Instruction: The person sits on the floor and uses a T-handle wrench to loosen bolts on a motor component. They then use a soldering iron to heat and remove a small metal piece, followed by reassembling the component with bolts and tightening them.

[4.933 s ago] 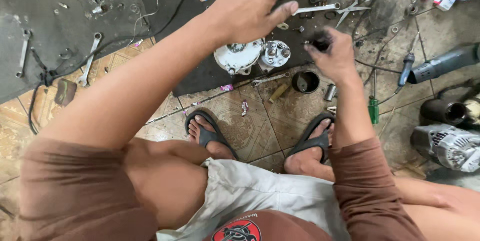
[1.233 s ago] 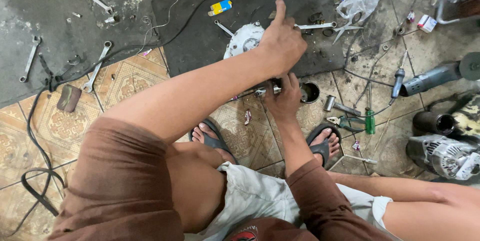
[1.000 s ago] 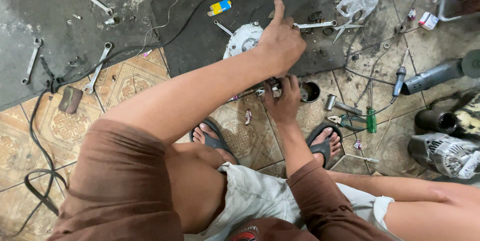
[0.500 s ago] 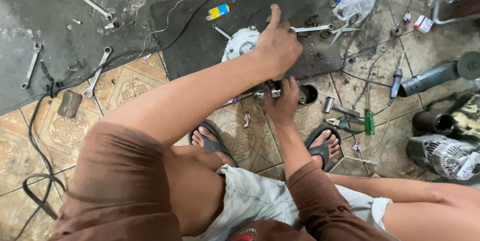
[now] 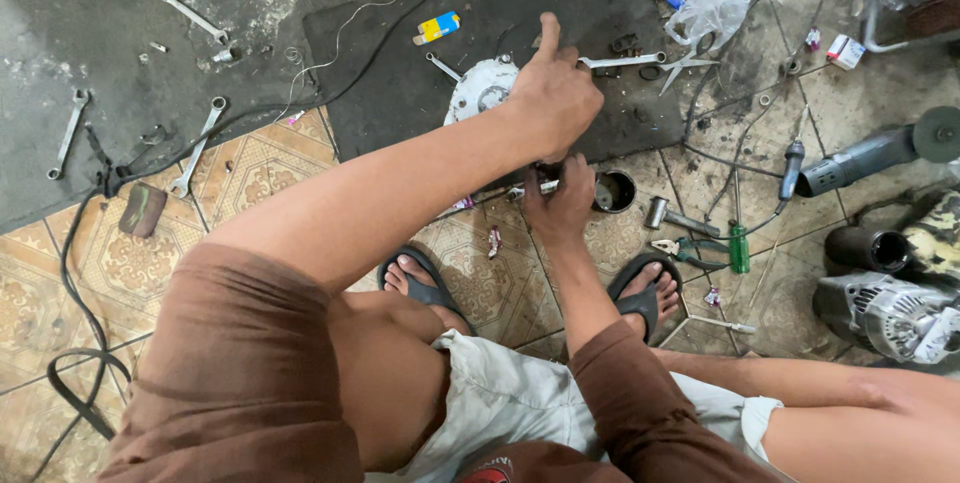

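here the round metal cover (image 5: 478, 93) lies on the black mat (image 5: 400, 93). the left hand (image 5: 555, 98) rests curled over the cover's right edge, forefinger pointing away; the right hand (image 5: 562, 208), just nearer the body than the cover, pinches something small i cannot make out.

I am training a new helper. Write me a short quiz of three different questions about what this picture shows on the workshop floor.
1. True or false: the left hand rests over the round white metal housing on the dark mat.
2. What colour is the handle of the screwdriver lying near the person's sandal?
3. Where do the scissors lie? A) on the patterned tiles beside the black cable; B) near the mat's right edge, beside a spanner; C) in the right hand.

Key: 1 true; 2 green; 3 B.
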